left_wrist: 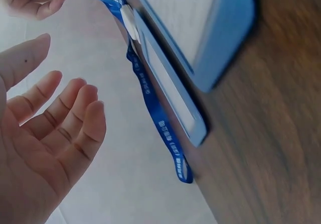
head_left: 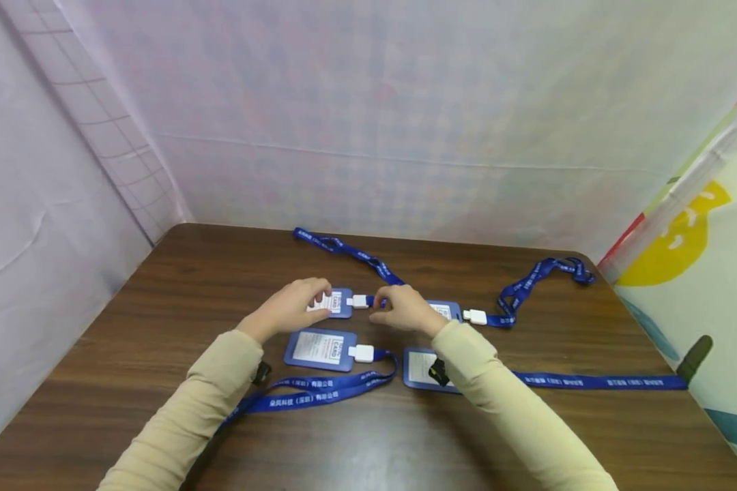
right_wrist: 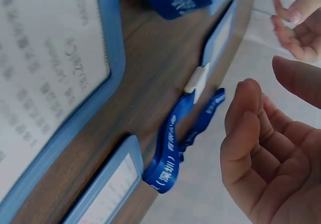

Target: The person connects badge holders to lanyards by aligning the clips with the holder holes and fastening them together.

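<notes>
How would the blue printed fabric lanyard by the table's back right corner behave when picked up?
Likely floppy: the blue, ribbon-like fabric lanyard lies bunched and twisted. Lifting it would probably drag the flat, blue-framed rectangular card holder, since a white rectangular clip links them. Being flat, the band seems unlikely to roll.

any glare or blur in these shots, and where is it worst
Head view: a pale sheen on the tabletop near the bottom centre, a soft dark shadow by the right forearm; left wrist view: wood grain smeared at right, print on the nearest badge washed out; right wrist view: the large close badge has blurred print, arguably the worst.
</notes>
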`<state>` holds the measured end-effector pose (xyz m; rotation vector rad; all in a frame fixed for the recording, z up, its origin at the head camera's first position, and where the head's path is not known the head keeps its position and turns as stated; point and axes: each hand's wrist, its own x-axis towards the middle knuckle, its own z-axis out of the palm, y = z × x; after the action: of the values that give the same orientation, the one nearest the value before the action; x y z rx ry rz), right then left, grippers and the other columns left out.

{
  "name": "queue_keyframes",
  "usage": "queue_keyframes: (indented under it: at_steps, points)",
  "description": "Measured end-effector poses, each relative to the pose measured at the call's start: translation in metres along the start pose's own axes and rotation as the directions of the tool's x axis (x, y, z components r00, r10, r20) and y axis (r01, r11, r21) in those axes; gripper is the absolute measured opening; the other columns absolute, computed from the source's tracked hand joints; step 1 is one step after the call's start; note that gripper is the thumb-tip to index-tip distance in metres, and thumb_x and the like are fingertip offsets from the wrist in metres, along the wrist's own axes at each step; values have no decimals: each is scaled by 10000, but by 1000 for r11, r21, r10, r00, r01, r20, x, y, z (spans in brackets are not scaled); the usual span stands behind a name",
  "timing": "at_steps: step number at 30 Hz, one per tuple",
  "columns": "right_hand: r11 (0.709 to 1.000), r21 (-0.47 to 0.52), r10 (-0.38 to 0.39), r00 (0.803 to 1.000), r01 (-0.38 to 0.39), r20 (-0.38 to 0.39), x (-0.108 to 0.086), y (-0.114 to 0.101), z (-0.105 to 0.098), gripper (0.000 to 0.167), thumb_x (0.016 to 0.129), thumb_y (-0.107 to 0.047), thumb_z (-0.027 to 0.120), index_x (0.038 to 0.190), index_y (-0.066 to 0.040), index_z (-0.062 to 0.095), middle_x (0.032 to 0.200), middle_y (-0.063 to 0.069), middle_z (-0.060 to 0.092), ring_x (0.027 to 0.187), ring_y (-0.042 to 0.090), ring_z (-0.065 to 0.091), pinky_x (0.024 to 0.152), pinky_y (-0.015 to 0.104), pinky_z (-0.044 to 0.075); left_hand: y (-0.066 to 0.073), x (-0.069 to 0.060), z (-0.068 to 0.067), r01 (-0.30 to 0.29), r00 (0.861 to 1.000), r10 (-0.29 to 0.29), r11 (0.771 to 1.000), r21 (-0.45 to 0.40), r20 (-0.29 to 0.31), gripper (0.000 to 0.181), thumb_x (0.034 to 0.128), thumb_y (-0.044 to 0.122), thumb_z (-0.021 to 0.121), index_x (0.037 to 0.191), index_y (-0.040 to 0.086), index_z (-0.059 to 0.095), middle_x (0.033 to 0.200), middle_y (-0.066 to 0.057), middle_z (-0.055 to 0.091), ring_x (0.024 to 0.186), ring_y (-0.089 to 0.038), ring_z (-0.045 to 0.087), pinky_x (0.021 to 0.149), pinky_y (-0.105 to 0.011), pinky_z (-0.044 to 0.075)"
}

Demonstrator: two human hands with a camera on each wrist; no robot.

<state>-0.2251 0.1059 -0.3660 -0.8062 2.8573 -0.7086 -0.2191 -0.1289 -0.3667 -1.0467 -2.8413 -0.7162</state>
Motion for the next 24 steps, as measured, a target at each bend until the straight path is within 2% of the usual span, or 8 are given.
queue_keyframes:
  at_steps: [3,6,11,17,24]
  points:
    - [998,63,0,1000,-2,30,-9,-2,-4,244,789,-190,700,941,-16,621,629,3,557,528,111,506,498,236,441,4,-2,0,4,1000,-4,1000,-4,20,268,840,181,643,1032,15,558,903,-81,580,832,-238,563,707,-339,487]
    - [995,100,-15,999,12,29,-17,-3,-6,281,794,-182,695,984,9,614,618,4,565,508,102,512,478,237,448,8,-5,0,3,999,-3,1000,3,33,270,849,190,636,1046,23,557,949,-92,589,874,-241,566,739,-352,491]
    - [994,91,-63,998,64,-7,-28,3,-8,301,792,-195,696,994,12,614,666,-15,590,538,79,517,515,227,456,15,-9,1,-26,999,26,1000,15,23,270,853,193,634,1059,37,557,986,-104,596,884,-223,568,755,-355,495]
    - [986,169,-20,999,16,25,-48,5,-23,295,812,-188,678,1014,2,577,632,8,595,498,159,559,471,248,472,23,-12,0,-76,997,76,997,9,5,286,853,195,633,1086,50,553,1025,-110,594,880,-211,572,746,-332,498]
    - [991,125,-42,999,43,-9,-66,18,-35,277,801,-220,688,969,-15,607,627,-48,595,518,63,527,496,231,465,28,-13,-2,-105,995,105,994,3,1,314,853,193,629,1121,58,538,1068,-108,587,913,-233,577,769,-351,502]
